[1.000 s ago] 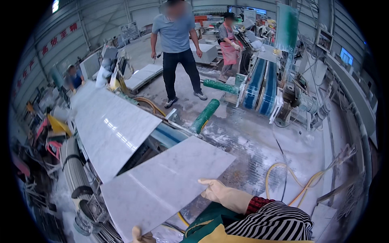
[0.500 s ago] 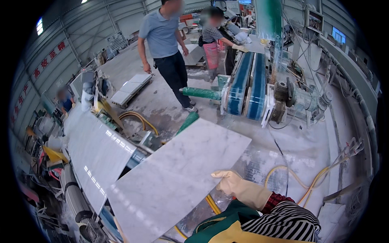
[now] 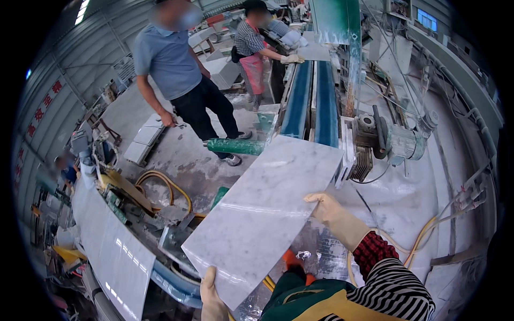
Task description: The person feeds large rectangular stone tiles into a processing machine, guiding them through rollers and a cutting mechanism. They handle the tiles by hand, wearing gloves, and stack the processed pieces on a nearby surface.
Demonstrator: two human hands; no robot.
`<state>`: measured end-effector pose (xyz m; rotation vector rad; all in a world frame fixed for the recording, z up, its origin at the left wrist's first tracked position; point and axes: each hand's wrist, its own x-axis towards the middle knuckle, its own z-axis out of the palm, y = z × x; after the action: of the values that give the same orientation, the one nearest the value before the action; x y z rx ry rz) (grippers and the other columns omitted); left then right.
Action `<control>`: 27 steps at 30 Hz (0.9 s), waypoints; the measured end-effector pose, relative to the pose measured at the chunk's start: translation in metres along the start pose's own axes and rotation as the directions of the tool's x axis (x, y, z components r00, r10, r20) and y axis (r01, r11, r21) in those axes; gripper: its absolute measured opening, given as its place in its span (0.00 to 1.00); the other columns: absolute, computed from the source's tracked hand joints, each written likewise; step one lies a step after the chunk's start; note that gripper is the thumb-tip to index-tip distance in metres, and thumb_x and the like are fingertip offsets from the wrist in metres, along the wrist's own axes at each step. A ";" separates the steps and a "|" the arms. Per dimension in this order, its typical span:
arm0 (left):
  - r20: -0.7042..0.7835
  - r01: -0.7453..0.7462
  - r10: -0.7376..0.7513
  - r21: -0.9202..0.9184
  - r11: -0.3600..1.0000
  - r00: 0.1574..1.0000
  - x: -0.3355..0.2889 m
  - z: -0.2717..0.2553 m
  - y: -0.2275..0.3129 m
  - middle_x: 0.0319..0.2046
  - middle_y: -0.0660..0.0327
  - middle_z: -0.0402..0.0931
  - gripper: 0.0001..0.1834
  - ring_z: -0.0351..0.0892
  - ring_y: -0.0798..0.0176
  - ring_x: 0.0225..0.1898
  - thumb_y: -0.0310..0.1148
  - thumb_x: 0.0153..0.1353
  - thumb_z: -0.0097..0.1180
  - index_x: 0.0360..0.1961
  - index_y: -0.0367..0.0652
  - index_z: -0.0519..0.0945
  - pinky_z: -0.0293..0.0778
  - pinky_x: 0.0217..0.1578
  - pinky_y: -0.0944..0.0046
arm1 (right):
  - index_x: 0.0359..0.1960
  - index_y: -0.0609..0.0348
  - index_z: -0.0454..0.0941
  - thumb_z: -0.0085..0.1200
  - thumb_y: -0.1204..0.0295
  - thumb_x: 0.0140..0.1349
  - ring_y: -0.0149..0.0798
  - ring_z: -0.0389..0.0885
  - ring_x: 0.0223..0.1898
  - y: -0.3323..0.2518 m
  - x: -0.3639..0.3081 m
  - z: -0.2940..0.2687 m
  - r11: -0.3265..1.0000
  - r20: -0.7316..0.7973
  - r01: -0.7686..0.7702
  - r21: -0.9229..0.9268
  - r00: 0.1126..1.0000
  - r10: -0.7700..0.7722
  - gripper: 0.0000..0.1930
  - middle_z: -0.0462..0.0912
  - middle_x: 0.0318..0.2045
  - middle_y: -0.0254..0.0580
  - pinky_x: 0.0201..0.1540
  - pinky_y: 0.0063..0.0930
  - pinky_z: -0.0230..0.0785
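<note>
A polished white marble slab (image 3: 262, 214) with grey veins is held between my two gloved hands, tilted in front of me. My left hand (image 3: 212, 295), in a cream rubber glove, grips its near left edge with the thumb on top. On the right edge is my right hand (image 3: 338, 218), in a matching glove, thumb on the top face and fingers underneath, hidden. The slab's far end lies over the near end of a conveyor with two blue belts (image 3: 325, 107); whether it touches them I cannot tell.
Another pale slab (image 3: 110, 241) lies on the line at my left, above a blue roller (image 3: 174, 283). A green cylinder (image 3: 235, 145) juts out beside the conveyor, a motor (image 3: 401, 142) at its right. One person (image 3: 168, 64) stands ahead; another (image 3: 254, 53) works by the belts. Yellow hoses (image 3: 423, 241) lie right.
The slab has moved away from the line at left, forward and right to the blue belts. My left hand has come into clear view. The standing person appears nearer and further left.
</note>
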<state>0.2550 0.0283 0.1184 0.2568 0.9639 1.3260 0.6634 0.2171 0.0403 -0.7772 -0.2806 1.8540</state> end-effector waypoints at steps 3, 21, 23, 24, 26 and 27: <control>-0.022 -0.013 0.015 0.083 0.997 1.000 0.048 0.050 0.010 0.66 0.47 0.74 0.35 0.78 0.45 0.63 0.38 0.71 0.59 0.75 0.38 0.64 0.74 0.65 0.46 | 0.45 0.71 0.82 0.59 0.81 0.55 0.51 0.85 0.49 -0.037 0.022 0.006 0.999 -0.065 0.006 0.053 0.998 -0.002 0.14 0.87 0.44 0.51 0.59 0.45 0.76; -0.017 -0.284 0.319 0.412 0.866 0.948 0.220 0.252 -0.079 0.64 0.48 0.73 0.30 0.78 0.51 0.62 0.33 0.75 0.53 0.73 0.32 0.65 0.73 0.65 0.51 | 0.60 0.66 0.76 0.60 0.74 0.55 0.57 0.84 0.56 -0.229 0.207 -0.049 0.992 -0.230 0.067 0.109 0.972 -0.041 0.28 0.84 0.54 0.53 0.63 0.55 0.76; -0.035 -0.253 0.280 0.338 0.907 0.959 0.221 0.284 -0.083 0.65 0.48 0.72 0.29 0.76 0.51 0.63 0.32 0.74 0.53 0.72 0.34 0.64 0.73 0.65 0.50 | 0.60 0.66 0.76 0.59 0.73 0.55 0.57 0.84 0.56 -0.240 0.222 -0.067 0.988 -0.168 0.062 0.140 0.985 -0.038 0.28 0.84 0.54 0.53 0.62 0.55 0.76; -0.044 -0.236 0.261 0.300 0.924 0.964 0.223 0.297 -0.086 0.65 0.48 0.72 0.29 0.75 0.51 0.64 0.32 0.74 0.53 0.72 0.34 0.64 0.74 0.65 0.50 | 0.60 0.65 0.76 0.60 0.72 0.55 0.57 0.84 0.56 -0.243 0.228 -0.075 0.989 -0.187 0.049 0.142 0.982 -0.022 0.28 0.84 0.55 0.53 0.63 0.55 0.76; -0.104 -0.214 0.244 0.243 0.946 0.964 0.232 0.309 -0.096 0.67 0.49 0.70 0.31 0.73 0.50 0.66 0.30 0.74 0.53 0.74 0.39 0.61 0.74 0.64 0.48 | 0.61 0.65 0.76 0.61 0.70 0.57 0.56 0.83 0.57 -0.254 0.241 -0.073 0.989 -0.209 0.024 0.148 0.978 0.008 0.28 0.83 0.57 0.53 0.64 0.56 0.75; -0.131 -0.201 0.232 0.214 0.956 0.964 0.237 0.313 -0.102 0.68 0.49 0.69 0.32 0.72 0.50 0.67 0.30 0.73 0.53 0.75 0.41 0.60 0.75 0.64 0.48 | 0.62 0.64 0.75 0.61 0.66 0.59 0.56 0.83 0.58 -0.259 0.245 -0.073 0.986 -0.273 0.034 0.160 0.962 0.011 0.28 0.83 0.57 0.52 0.64 0.55 0.74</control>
<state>0.5350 0.3215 0.1359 0.4284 1.2308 1.4669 0.8444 0.5323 0.0278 -0.9014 0.0431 1.7088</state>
